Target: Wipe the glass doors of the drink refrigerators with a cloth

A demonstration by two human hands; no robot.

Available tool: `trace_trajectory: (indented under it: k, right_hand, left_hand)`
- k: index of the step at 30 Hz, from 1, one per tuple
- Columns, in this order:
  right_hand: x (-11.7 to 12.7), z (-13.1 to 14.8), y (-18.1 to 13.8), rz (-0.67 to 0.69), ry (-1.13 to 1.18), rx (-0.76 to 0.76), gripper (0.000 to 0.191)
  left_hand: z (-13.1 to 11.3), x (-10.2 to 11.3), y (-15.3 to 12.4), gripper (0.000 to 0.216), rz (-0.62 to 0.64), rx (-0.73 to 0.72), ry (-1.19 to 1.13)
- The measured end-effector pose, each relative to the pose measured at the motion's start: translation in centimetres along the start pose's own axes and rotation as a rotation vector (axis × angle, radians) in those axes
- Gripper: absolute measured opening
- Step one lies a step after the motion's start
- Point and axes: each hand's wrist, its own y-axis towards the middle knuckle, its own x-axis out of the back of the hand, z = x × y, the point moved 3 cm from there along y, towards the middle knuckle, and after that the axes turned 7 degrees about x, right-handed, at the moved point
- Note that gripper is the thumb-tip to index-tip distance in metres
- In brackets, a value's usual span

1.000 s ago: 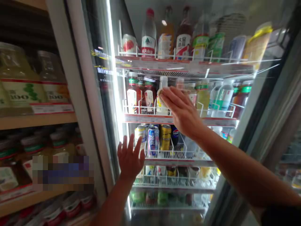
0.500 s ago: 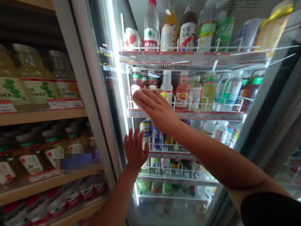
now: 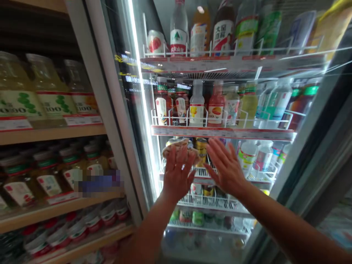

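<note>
A crumpled beige cloth (image 3: 180,148) lies against the glass door (image 3: 176,249) of a lit drinks fridge. My left hand (image 3: 178,176) presses on the cloth with its fingers stretched upward, pinning it to the pane. To the right, my right hand (image 3: 227,168) is held up with its fingers extended and thumb apart, nothing in it. Whether its fingertips touch the glass I cannot tell. Behind the pane, bottles and cans stand on wire-railed shelves, and a gold can (image 3: 201,148) shows between my hands.
On the left, wooden shelves (image 3: 55,135) hold rows of juice bottles (image 3: 51,179) and red-labelled jars (image 3: 77,231). The grey door frame (image 3: 110,110) runs between them and the glass. A dark frame edge (image 3: 316,139) bounds the right side.
The cloth has passed from under my right hand to my left hand, lower on the glass. My right hand has dropped to the right; my left has moved right and slightly up.
</note>
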Motion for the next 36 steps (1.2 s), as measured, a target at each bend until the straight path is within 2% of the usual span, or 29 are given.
trace_trajectory:
  k: [2, 4, 6, 8, 11, 13, 15, 18, 20, 22, 25, 27, 28, 30, 32, 33, 34, 36]
  right_hand:
    - [1.0, -2.2, -3.7, -0.029, -0.169, -0.188, 0.081]
    - [1.1, -4.0, -7.0, -0.016, -0.244, -0.277, 0.074]
    - [0.8, -4.8, -9.3, -0.018, -0.293, -0.276, 0.068]
    - [0.3, -5.0, -10.5, -0.023, -0.321, -0.272, 0.066]
    - [-0.3, -4.5, -10.7, -0.049, -0.349, -0.305, 0.065]
    - [-0.5, -4.1, -10.7, -0.068, -0.363, -0.326, 0.066]
    - [-0.7, -3.8, -10.7, -0.071, -0.374, -0.342, 0.069]
    - [-0.9, -3.7, -11.1, -0.061, -0.377, -0.367, 0.073]
    - [-1.0, -3.7, -11.4, -0.057, -0.367, -0.370, 0.073]
    - [-1.0, -3.7, -11.4, -0.073, -0.364, -0.356, 0.073]
    - [-1.0, -3.6, -11.3, -0.096, -0.379, -0.340, 0.074]
    - [-1.0, -3.6, -11.2, -0.098, -0.386, -0.343, 0.074]
    - [-0.9, -3.6, -11.1, -0.096, -0.387, -0.343, 0.074]
    - [-0.9, -3.6, -11.0, -0.102, -0.387, -0.335, 0.073]
    - [-0.8, -3.6, -11.0, -0.120, -0.379, -0.318, 0.073]
    - [-0.8, -3.6, -11.0, -0.128, -0.372, -0.313, 0.072]
    - [-0.8, -3.6, -11.0, -0.132, -0.367, -0.311, 0.072]
    - [-0.9, -3.6, -11.0, -0.127, -0.363, -0.315, 0.072]
  left_hand:
    - [-0.2, -0.4, -1.7, 0.065, -0.012, 0.019, 0.077]
    - [0.1, -0.4, -2.3, 0.063, -0.022, 0.021, 0.128]
    - [1.2, 0.1, -0.7, 0.060, -0.024, 0.036, 0.166]
    - [3.1, 1.3, 3.2, 0.060, -0.070, 0.054, 0.198]
    - [6.5, 3.0, 10.7, 0.056, -0.129, 0.083, 0.179]
    - [8.0, 3.6, 14.2, 0.053, -0.174, 0.107, 0.153]
    - [7.8, 3.6, 15.3, 0.050, -0.208, 0.073, 0.138]
    - [6.0, 2.7, 14.2, 0.046, -0.174, 0.074, 0.088]
    - [5.5, 2.5, 14.1, 0.046, -0.129, 0.020, 0.086]
    - [6.5, 2.8, 15.8, 0.049, -0.105, -0.050, 0.124]
    - [10.0, 3.9, 20.4, 0.054, -0.106, -0.076, 0.159]
    - [11.1, 4.2, 22.2, 0.060, -0.094, -0.028, 0.126]
    - [10.8, 4.1, 22.2, 0.061, -0.107, -0.006, 0.125]
    - [8.5, 3.3, 20.7, 0.064, -0.119, -0.029, 0.125]
    - [5.1, 2.3, 18.6, 0.062, -0.045, -0.204, 0.116]
    - [3.7, 1.8, 17.9, 0.059, 0.041, -0.304, 0.102]
    - [2.9, 1.6, 17.6, 0.055, 0.085, -0.345, 0.094]
    - [3.0, 1.9, 18.7, 0.052, 0.103, -0.320, 0.101]
